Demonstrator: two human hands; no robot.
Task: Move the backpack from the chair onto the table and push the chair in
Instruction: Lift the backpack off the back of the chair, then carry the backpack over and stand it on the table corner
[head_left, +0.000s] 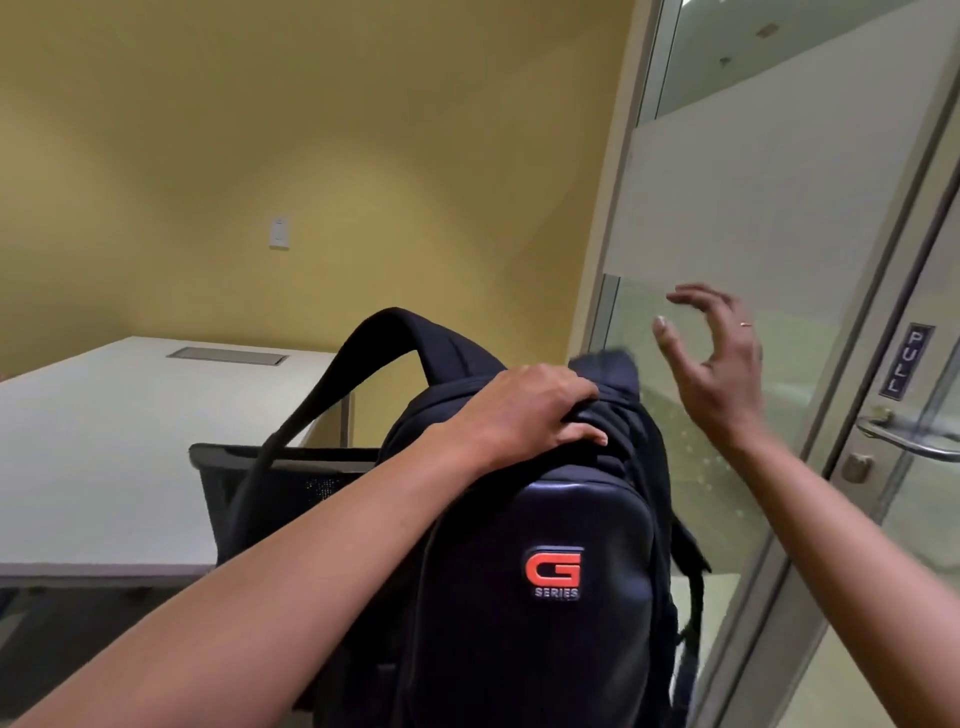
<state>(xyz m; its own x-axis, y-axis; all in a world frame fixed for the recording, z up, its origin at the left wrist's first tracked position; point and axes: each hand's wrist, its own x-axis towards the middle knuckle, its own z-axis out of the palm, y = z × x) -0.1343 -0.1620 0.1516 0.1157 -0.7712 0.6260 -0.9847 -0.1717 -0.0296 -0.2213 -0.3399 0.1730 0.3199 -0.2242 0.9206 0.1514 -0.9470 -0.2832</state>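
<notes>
Left hand (535, 410) fingers clamp the backpack (545, 571) top; right hand (711, 364) fingers spread open just beside it.

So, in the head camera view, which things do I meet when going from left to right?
White table → black mesh chair back → left hand on top of the black backpack with the red G logo → open right hand → glass door's metal handle.

The backpack (545, 571) is matt black cloth with a glossy smooth front panel. Behind it, the chair (291, 488) back is mesh; the table (104, 441) top looks smooth, matt white.
</notes>
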